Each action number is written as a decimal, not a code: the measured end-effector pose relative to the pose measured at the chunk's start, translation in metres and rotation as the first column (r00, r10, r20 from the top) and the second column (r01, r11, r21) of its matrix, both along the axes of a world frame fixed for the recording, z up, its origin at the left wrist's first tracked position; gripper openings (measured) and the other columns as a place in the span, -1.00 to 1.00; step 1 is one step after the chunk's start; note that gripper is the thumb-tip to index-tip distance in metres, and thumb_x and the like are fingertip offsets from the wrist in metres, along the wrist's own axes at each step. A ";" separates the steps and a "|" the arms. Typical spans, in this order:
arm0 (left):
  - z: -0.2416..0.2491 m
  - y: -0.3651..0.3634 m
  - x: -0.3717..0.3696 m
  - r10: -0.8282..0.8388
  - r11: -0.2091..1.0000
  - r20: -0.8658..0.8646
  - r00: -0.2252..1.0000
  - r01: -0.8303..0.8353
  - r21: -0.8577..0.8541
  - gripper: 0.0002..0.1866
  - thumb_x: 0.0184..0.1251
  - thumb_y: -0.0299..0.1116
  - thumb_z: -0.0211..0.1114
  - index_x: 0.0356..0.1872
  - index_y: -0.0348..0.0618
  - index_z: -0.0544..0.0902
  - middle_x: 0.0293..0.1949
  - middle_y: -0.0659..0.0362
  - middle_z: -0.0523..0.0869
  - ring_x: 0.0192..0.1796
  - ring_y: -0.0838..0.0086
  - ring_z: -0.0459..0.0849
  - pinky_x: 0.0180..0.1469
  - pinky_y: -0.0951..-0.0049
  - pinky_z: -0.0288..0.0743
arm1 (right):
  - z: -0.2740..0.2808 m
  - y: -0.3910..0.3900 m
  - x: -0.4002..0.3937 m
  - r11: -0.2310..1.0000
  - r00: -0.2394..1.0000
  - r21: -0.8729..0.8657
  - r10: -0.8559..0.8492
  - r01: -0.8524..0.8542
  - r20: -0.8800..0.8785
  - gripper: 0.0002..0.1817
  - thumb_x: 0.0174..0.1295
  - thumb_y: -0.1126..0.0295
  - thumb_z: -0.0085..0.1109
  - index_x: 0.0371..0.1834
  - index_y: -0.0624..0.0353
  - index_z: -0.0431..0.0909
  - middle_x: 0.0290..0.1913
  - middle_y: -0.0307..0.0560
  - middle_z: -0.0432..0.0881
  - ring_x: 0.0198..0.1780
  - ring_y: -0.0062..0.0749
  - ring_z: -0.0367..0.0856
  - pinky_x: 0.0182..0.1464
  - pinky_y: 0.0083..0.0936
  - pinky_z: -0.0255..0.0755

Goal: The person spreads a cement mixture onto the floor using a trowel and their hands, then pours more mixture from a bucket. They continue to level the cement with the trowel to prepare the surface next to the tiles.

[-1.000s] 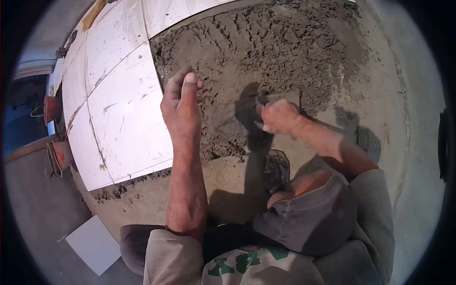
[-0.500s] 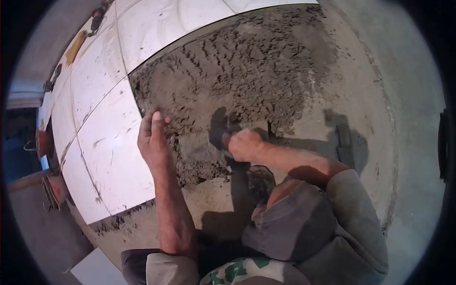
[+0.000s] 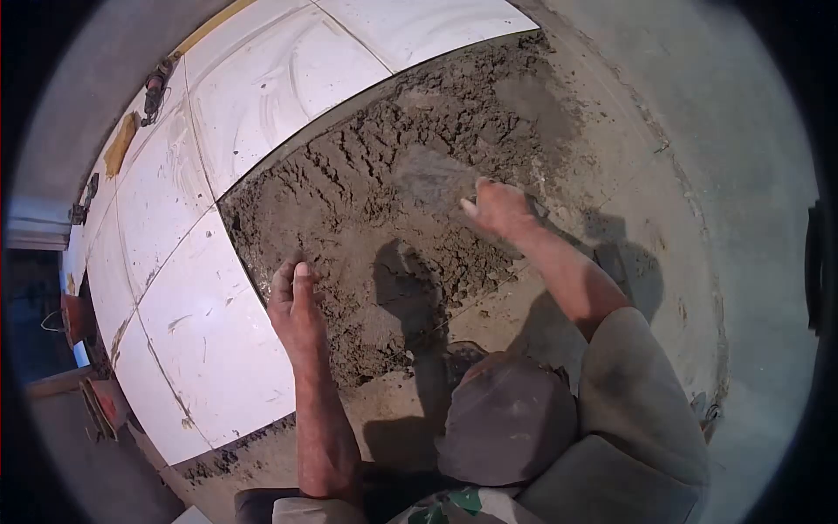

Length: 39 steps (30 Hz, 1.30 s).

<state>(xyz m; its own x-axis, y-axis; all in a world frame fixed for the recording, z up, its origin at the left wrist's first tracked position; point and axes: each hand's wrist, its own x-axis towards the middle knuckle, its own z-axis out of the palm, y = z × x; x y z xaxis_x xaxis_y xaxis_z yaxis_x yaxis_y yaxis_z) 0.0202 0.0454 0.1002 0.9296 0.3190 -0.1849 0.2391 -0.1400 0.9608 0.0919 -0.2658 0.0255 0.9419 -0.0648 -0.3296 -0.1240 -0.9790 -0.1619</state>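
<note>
My right hand [image 3: 502,208] is closed round the handle of a trowel. The trowel's flat, mortar-smeared blade [image 3: 428,177] points left, over the rough upper part of the wet mortar bed [image 3: 349,166]; whether it touches the mortar is hard to tell. My left hand [image 3: 298,301] hovers at the bed's left side, close to the edge of a white floor tile [image 3: 214,332]. Its fingers are loosely bent, the thumb stands apart, and I see nothing held in it. My head's shadow falls across the lower mortar.
White tiles with grey smears [image 3: 262,87] border the mortar on the left and top. A power tool [image 3: 155,92] and a yellowish sponge-like piece [image 3: 120,144] lie on the far tiles. Reddish buckets [image 3: 78,319] stand at the left edge. Bare concrete floor [image 3: 646,201] runs along the right.
My right hand has swept the trowel up and away from the lower mortar to its upper part. My left hand sits slightly lower in view, and the view itself has shifted.
</note>
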 end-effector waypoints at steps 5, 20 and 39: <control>-0.022 0.024 -0.014 0.030 0.999 -0.050 0.998 -0.028 0.034 -0.55 0.42 -0.12 0.18 0.14 -0.26 0.55 -0.02 0.12 0.64 -0.10 0.44 0.64 -0.18 0.46 0.49 | -0.003 -0.022 -0.005 0.982 0.984 0.054 -0.180 0.180 -0.010 -0.45 0.24 -0.03 0.13 -0.04 0.33 0.55 -0.12 0.20 0.67 -0.06 0.03 0.65 0.01 -0.15 0.51; -0.060 -0.017 0.015 -0.237 0.903 -0.086 0.968 0.252 0.349 -0.54 0.42 -0.19 0.14 0.18 -0.35 0.52 0.10 -0.13 0.61 0.18 0.09 0.57 0.23 0.23 0.39 | 0.041 -0.108 0.017 0.622 0.822 0.577 -0.545 0.529 -0.167 -0.42 0.15 -0.01 0.17 -0.05 0.37 0.52 -0.40 0.03 0.63 -0.41 -0.28 0.63 -0.34 -0.31 0.49; -0.131 -0.108 0.087 -0.322 0.133 -0.572 0.754 0.634 0.761 -0.05 0.35 0.25 0.01 0.48 -0.32 -0.02 0.52 -0.14 -0.05 0.57 0.08 -0.17 0.49 -0.13 -0.47 | -0.042 -0.319 0.231 0.752 0.748 -0.046 -0.644 0.657 0.163 -0.43 0.23 -0.02 0.03 0.03 0.30 0.60 0.13 0.20 0.57 0.21 0.03 0.52 0.24 -0.14 0.36</control>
<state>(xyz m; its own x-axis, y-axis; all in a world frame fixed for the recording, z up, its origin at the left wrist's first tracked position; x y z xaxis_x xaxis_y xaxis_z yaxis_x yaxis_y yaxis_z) 0.1070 -0.0623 -0.0311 0.9348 -0.0833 -0.3454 -0.0705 -0.9963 0.0494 0.3224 -0.5846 -0.0164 0.6924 -0.7016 -0.1686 -0.7213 -0.6795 -0.1344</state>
